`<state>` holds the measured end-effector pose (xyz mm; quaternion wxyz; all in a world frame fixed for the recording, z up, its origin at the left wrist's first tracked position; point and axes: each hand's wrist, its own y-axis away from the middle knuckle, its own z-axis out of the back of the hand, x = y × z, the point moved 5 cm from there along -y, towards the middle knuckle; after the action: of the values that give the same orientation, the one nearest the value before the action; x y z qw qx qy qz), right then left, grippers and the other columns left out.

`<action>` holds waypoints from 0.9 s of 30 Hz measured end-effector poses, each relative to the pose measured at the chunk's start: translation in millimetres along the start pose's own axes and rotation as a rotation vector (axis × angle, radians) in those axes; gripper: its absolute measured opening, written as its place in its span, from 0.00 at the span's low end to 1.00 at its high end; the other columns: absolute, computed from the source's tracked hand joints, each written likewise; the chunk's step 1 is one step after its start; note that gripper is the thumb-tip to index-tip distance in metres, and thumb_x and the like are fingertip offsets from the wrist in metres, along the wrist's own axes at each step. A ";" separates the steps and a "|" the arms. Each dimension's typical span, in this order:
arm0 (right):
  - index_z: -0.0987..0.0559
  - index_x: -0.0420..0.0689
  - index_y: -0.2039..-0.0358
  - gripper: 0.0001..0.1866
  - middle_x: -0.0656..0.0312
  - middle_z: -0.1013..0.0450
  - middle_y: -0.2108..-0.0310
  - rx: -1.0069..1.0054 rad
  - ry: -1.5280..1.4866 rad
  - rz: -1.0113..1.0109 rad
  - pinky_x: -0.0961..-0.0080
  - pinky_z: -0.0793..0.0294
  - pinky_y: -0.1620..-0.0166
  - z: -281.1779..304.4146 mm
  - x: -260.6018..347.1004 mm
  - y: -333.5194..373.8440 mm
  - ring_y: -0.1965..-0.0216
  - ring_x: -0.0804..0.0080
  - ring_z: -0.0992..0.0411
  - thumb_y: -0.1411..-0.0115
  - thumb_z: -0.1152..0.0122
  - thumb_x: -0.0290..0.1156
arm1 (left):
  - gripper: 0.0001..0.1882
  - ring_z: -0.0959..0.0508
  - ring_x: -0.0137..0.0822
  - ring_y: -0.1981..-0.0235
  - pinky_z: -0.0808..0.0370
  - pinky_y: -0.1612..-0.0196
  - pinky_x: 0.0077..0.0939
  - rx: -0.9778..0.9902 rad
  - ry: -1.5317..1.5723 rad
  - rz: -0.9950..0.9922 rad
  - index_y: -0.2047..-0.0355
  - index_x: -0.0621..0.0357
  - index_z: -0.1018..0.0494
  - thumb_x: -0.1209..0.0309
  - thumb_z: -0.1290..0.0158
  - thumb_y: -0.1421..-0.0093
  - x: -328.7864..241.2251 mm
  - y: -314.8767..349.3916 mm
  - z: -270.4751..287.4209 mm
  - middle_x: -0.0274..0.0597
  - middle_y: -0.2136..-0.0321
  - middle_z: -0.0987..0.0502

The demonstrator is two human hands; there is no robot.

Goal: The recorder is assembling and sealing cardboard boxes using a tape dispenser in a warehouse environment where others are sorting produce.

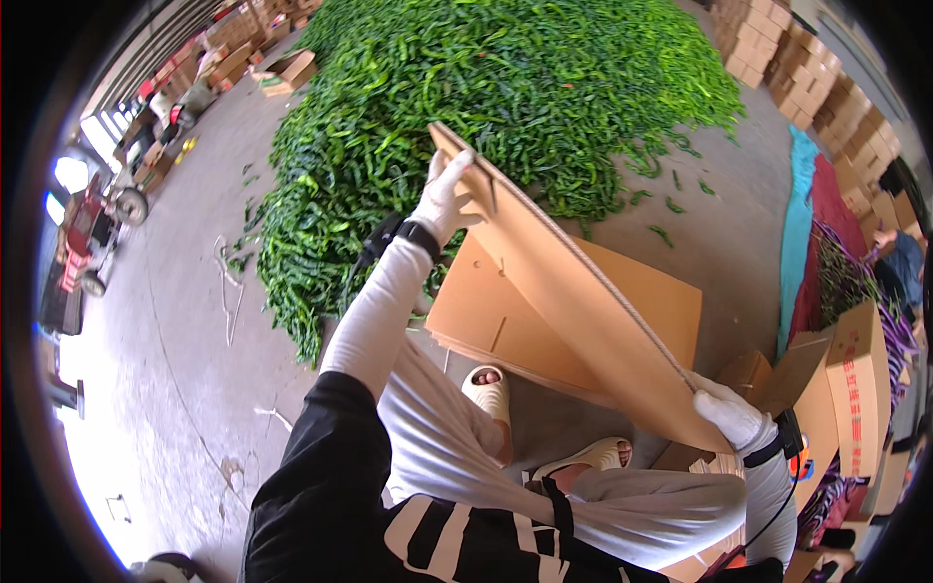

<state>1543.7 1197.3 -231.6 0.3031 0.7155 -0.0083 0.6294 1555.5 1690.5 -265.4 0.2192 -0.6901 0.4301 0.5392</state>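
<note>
Above the grey concrete floor [185,369], flat brown corrugated cardboard sheet [573,291] held tilted, left hand [445,199] grasping its far corner, right hand [729,413] clasping the near edge; unfolding probably pending, needing regrip.

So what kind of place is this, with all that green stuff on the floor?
Probably a produce packing shed or warehouse: a huge heap of green peppers lies on the concrete floor, stacked cartons line the wall, and gloved hands hold a flat cardboard sheet.

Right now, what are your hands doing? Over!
Left hand grips top edge of flat cardboard sheet. Right hand grips its lower end. Sheet tilted, off the floor. Green pepper pile ahead, flat cardboard stack underneath.
</note>
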 end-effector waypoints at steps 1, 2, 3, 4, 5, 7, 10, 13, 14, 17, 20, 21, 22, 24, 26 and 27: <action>0.43 0.31 0.32 0.42 0.52 0.40 0.34 0.025 0.010 0.002 0.71 0.46 0.32 -3.8 -0.3 -5.3 0.33 0.67 0.43 0.31 0.50 0.55 | 0.52 0.46 0.66 0.32 0.36 0.41 0.68 0.018 0.006 -0.010 0.28 0.39 0.57 0.42 0.42 0.45 -5.9 -6.2 2.0 0.49 0.29 0.54; 0.43 0.31 0.32 0.43 0.51 0.40 0.33 0.041 0.016 0.007 0.71 0.47 0.32 -7.3 0.6 -8.9 0.33 0.67 0.43 0.32 0.50 0.56 | 0.45 0.38 0.65 0.37 0.33 0.43 0.65 -0.024 -0.038 -0.021 0.31 0.45 0.48 0.46 0.42 0.44 -3.6 -13.9 16.9 0.50 0.33 0.45; 0.43 0.31 0.32 0.44 0.51 0.40 0.33 0.038 0.015 0.006 0.71 0.47 0.32 -8.2 1.6 -6.6 0.33 0.67 0.43 0.32 0.50 0.58 | 0.37 0.27 0.58 0.46 0.26 0.49 0.61 -0.119 -0.074 -0.091 0.37 0.53 0.41 0.52 0.43 0.42 -4.8 -11.8 21.7 0.49 0.42 0.34; 0.44 0.32 0.32 0.44 0.51 0.41 0.33 0.040 -0.016 -0.011 0.71 0.48 0.31 -15.0 6.3 -8.6 0.32 0.66 0.44 0.32 0.50 0.58 | 0.33 0.25 0.55 0.49 0.23 0.51 0.59 -0.104 -0.040 -0.101 0.40 0.55 0.39 0.56 0.44 0.42 -6.6 -14.1 26.8 0.49 0.46 0.31; 0.44 0.32 0.32 0.44 0.51 0.41 0.33 0.035 -0.019 -0.011 0.71 0.48 0.31 -16.3 8.4 -9.8 0.32 0.66 0.44 0.32 0.50 0.58 | 0.30 0.23 0.53 0.53 0.20 0.54 0.56 -0.084 -0.007 -0.111 0.43 0.57 0.38 0.60 0.45 0.42 -11.8 -16.2 34.3 0.48 0.51 0.28; 0.46 0.33 0.31 0.47 0.53 0.43 0.32 0.018 -0.081 -0.030 0.70 0.47 0.31 -15.6 4.6 -10.5 0.32 0.67 0.45 0.34 0.48 0.60 | 0.18 0.19 0.50 0.61 0.17 0.58 0.54 -0.218 -0.193 -0.004 0.54 0.58 0.34 0.74 0.49 0.46 -14.9 -13.9 38.7 0.46 0.62 0.25; 0.34 0.34 0.38 0.34 0.41 0.30 0.46 -0.241 0.365 -0.005 0.65 0.33 0.41 -4.8 10.5 0.4 0.43 0.56 0.30 0.35 0.44 0.49 | 0.18 0.19 0.45 0.66 0.16 0.68 0.50 -0.084 -0.155 0.019 0.53 0.58 0.34 0.78 0.52 0.46 -25.1 -7.2 24.9 0.43 0.65 0.25; 0.24 0.36 0.58 0.18 0.35 0.26 0.68 -0.521 1.207 -0.161 0.51 0.25 0.58 -5.9 43.1 8.1 0.63 0.39 0.25 0.39 0.43 0.39 | 0.24 0.19 0.44 0.60 0.17 0.59 0.46 0.154 -0.329 0.072 0.47 0.59 0.33 0.80 0.53 0.46 -44.5 -3.5 50.9 0.45 0.59 0.23; 0.24 0.37 0.63 0.15 0.39 0.25 0.70 -0.665 1.225 -0.066 0.51 0.25 0.59 3.2 56.0 13.1 0.64 0.43 0.24 0.38 0.44 0.38 | 0.27 0.20 0.42 0.57 0.20 0.54 0.40 0.274 -0.488 -0.002 0.44 0.59 0.33 0.80 0.53 0.47 -56.7 0.0 57.2 0.45 0.56 0.22; 0.22 0.34 0.55 0.16 0.42 0.21 0.61 -0.903 0.918 0.093 0.66 0.25 0.55 72.6 74.9 37.6 0.59 0.53 0.21 0.39 0.50 0.28 | 0.31 0.22 0.37 0.50 0.27 0.45 0.27 0.773 -0.854 -0.080 0.40 0.61 0.34 0.82 0.53 0.48 -81.7 39.1 -1.5 0.48 0.49 0.23; 0.21 0.37 0.68 0.11 0.46 0.22 0.69 -0.869 1.680 0.250 0.56 0.24 0.56 98.9 19.7 8.6 0.65 0.50 0.23 0.41 0.49 0.29 | 0.32 0.20 0.48 0.51 0.24 0.48 0.37 0.644 -1.850 -0.282 0.38 0.66 0.39 0.74 0.49 0.44 -38.1 46.3 -43.6 0.59 0.48 0.25; 0.18 0.44 0.70 0.08 0.48 0.21 0.67 -0.664 1.752 -0.352 0.56 0.22 0.60 80.2 15.4 -35.3 0.65 0.53 0.22 0.43 0.46 0.29 | 0.31 0.20 0.58 0.52 0.23 0.51 0.47 0.318 -2.046 0.035 0.39 0.68 0.39 0.66 0.51 0.41 -22.6 57.6 -52.4 0.66 0.46 0.28; 0.16 0.46 0.70 0.09 0.50 0.21 0.68 -0.910 1.543 -0.488 0.62 0.21 0.64 56.0 21.8 -42.3 0.64 0.57 0.21 0.43 0.44 0.31 | 0.30 0.21 0.61 0.53 0.24 0.52 0.52 0.328 -2.117 -0.094 0.42 0.69 0.38 0.61 0.50 0.40 -8.2 61.8 -61.3 0.70 0.45 0.30; 0.24 0.33 0.50 0.23 0.31 0.26 0.57 -0.350 1.808 -0.682 0.53 0.21 0.58 50.4 10.7 -78.6 0.58 0.46 0.21 0.37 0.46 0.38 | 0.33 0.23 0.66 0.52 0.26 0.52 0.59 0.520 -2.161 -0.405 0.44 0.71 0.36 0.52 0.51 0.37 12.1 66.3 -59.4 0.74 0.44 0.34; 0.37 0.28 0.39 0.40 0.23 0.36 0.47 -0.811 0.913 -0.498 0.51 0.26 0.49 75.7 17.6 -47.0 0.51 0.35 0.27 0.35 0.50 0.54 | 0.36 0.28 0.66 0.46 0.31 0.42 0.52 1.034 -2.031 -0.572 0.42 0.72 0.37 0.47 0.54 0.33 1.5 70.3 -63.9 0.72 0.43 0.34; 0.38 0.28 0.38 0.43 0.21 0.39 0.45 -0.783 0.850 -0.484 0.53 0.27 0.47 86.3 4.5 -39.3 0.50 0.33 0.28 0.35 0.51 0.59 | 0.33 0.32 0.58 0.40 0.37 0.35 0.39 1.059 -1.477 -0.140 0.39 0.70 0.38 0.49 0.60 0.29 -13.2 85.0 -81.1 0.64 0.40 0.33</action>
<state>1637.5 1192.7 -246.2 0.6535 0.2200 0.0452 0.7229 1529.4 1587.7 -213.2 0.7594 -0.0029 0.3287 0.5614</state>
